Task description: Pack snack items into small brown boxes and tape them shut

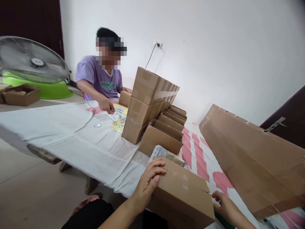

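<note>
left grip: left hand (pixel 149 181) clamped over the near top corner of the cardboard box (pixel 183 194), fingers flat on the lid, thumb on the side face. right hand (pixel 225 206) sits loosely curled at the box's right corner; can't tell if it actually holds anything.

box is at the near edge of the surface, on the white cloth (pixel 71 133) where it meets the red-and-white cloth (pixel 197 152). plastic packet (pixel 164 154) just behind it, touching or nearly so.

risks, my read:
- box looks to hang partly past the near edge. only one firm grip on it, so if that slips it could tip toward the lap.
- right end flap looks not fully down. tilt it that way and the contents could come out.
- a push away from the body would shove the packet into the row of open boxes (pixel 166 130).

further back: stack of taped boxes (pixel 147 101), a long carton (pixel 250 159) on the right. co-worker's hand (pixel 107 106) is on small pieces by a yellow sheet (pixel 119 124). fan (pixel 33 60) and green basin (pixel 47 90) far left.

writing: none readable. boxes are plain brown with clear tape, print on the yellow sheet is too small.
</note>
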`<state>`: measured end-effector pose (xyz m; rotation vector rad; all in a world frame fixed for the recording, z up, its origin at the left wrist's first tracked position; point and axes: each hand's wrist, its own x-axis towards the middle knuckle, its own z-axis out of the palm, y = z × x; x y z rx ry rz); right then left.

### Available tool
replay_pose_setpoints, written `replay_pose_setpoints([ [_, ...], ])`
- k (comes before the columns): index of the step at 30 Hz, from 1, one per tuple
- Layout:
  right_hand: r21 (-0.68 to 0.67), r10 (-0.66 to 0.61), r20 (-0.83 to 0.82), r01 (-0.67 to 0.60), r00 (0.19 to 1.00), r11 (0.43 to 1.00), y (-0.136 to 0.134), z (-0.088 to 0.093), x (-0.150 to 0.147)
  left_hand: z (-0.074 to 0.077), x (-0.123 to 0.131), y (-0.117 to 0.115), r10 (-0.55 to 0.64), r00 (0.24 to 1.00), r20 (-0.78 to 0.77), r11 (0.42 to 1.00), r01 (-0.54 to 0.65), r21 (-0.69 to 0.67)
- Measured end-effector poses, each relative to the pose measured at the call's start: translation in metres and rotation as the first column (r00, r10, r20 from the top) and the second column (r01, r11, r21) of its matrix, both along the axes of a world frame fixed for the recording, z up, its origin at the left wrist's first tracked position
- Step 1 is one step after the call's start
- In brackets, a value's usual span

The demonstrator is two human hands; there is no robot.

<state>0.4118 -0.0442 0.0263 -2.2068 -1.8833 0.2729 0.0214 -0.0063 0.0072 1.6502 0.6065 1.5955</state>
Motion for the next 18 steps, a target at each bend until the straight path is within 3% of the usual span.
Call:
replay_pose_setpoints([
  [6, 0.044, 0.089, -0.132, -0.083, 0.987, 0.996, -0.025, -0.023, 0.009, -0.005, 0.004, 0.002, -0.072, 0.986, 0.147, 0.994, 0.084, -0.076],
  [11, 0.220, 0.021, -0.089, -0.001, 0.996, 0.976, -0.008, -0.023, 0.025, -0.002, 0.003, -0.001, -0.094, 0.982, 0.161, 0.987, 0.113, -0.112],
  [15, 0.428, -0.008, -0.159, 0.077, 0.987, 0.901, 0.017, 0.013, 0.015, 0.000, 0.002, -0.002, -0.098, 0.984, 0.150, 0.985, 0.117, -0.126],
  [18, 0.468, 0.100, -0.215, 0.013, 0.971, 0.883, 0.025, 0.057, -0.025, 0.000, 0.002, -0.001, -0.099, 0.985, 0.142, 0.985, 0.117, -0.128],
])
